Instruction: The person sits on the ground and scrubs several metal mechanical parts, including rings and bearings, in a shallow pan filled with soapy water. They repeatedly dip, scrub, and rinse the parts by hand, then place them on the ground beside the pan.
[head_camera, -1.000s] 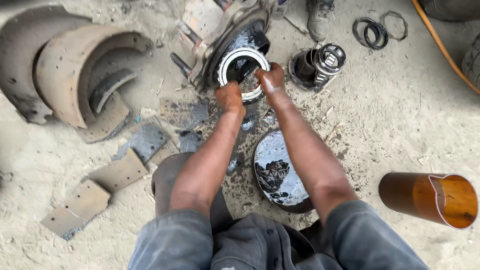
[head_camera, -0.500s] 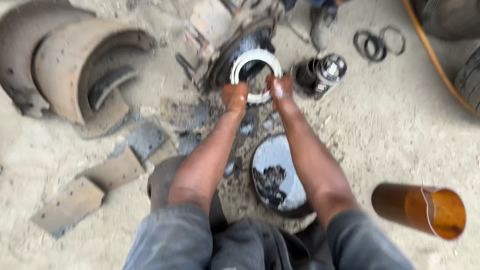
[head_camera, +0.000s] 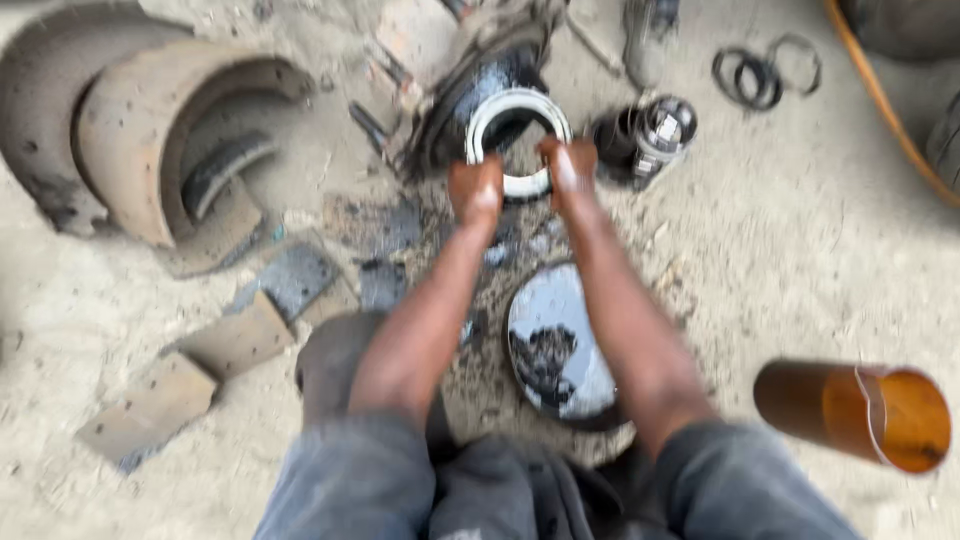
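My left hand and my right hand both grip the near rim of a shiny metal bearing ring. The ring sits in a black, greasy wheel hub lying on sandy ground. Both hands are smeared with grease and their fingers curl over the ring's lower edge. The picture is motion-blurred, so finer finger detail is lost.
A round pan of black oil lies between my forearms. Rusty brake drums stand at the left, with brake shoe pieces nearby. A greasy bearing part and seal rings lie right of the hub. An orange cylinder rests at lower right.
My view has shifted slightly; both hands have stayed on the ring, moving apart a little along its lower rim.
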